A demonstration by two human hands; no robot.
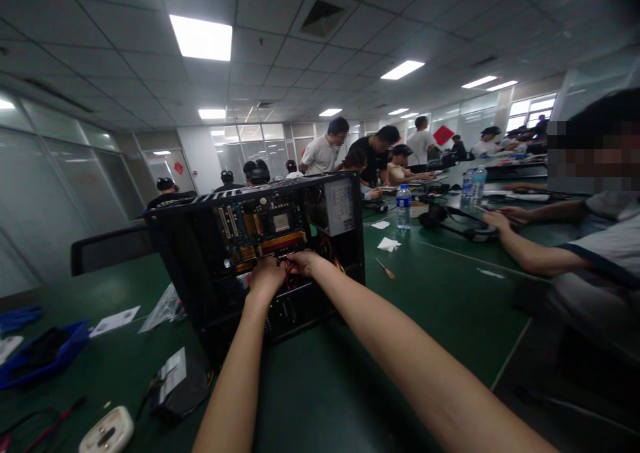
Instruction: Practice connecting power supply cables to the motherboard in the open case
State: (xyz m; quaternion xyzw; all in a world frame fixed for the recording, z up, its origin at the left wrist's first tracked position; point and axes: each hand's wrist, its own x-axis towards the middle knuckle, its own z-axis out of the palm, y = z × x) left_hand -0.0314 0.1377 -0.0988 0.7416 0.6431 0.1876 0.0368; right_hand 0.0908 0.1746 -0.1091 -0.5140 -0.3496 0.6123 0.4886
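Note:
A black computer case (360, 240) stands on the green table with its side open towards me. Inside it shows a motherboard (280, 223) with orange slots, and a power supply (341, 206) at the upper right. Both my hands reach into the lower middle of the case, close together. Between them runs a red and black cable (289, 276), pinched by the fingertips of my right hand (304, 264). My left hand (269, 276) is curled beside it at the board's lower edge; its fingertips are hidden, so what it grips does not show.
Right of the case lie a screwdriver (385, 268), a crumpled tissue (389, 244), a water bottle (403, 206) and a black headset (457, 223). At left are a blue tray (75, 346), a plastic bag (165, 306) and a black box-like part (180, 386). A co-worker sits at right.

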